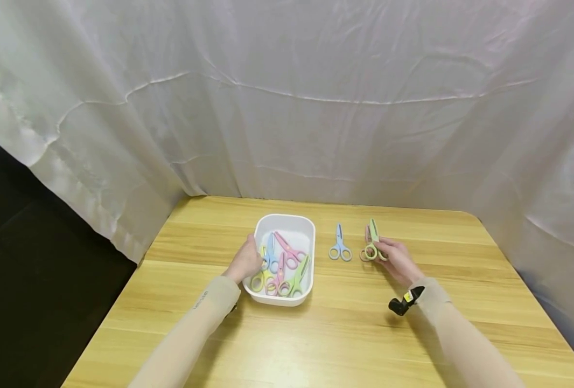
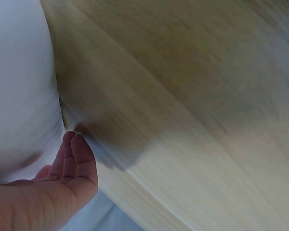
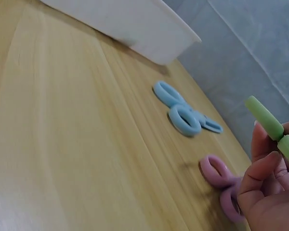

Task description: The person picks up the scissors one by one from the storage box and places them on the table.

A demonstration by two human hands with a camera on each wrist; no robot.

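My left hand (image 1: 244, 261) holds the left rim of a white plastic bin (image 1: 287, 216). Its fingertips (image 2: 79, 154) lie against the bin's outer wall in the left wrist view. Several pairs of children's scissors lie in the bin, among them pink scissors (image 1: 289, 249), green scissors (image 1: 300, 274) and blue scissors (image 1: 271, 250); yellow ones are partly covered. Right of the bin, my right hand (image 1: 397, 258) pinches other green scissors (image 3: 266, 118) by the handles, blades pointing away. Under them, another pink pair (image 3: 216, 169) lies partly hidden. A second blue pair (image 1: 339, 245) lies between bin and right hand.
Everything stands on a wooden table (image 1: 287, 345). A pale curtain (image 1: 316, 134) hangs behind the table and along its sides. Dark fabric (image 1: 35, 242) fills the far left. A black wrist strap (image 1: 408, 300) with a small device sits on my right sleeve.
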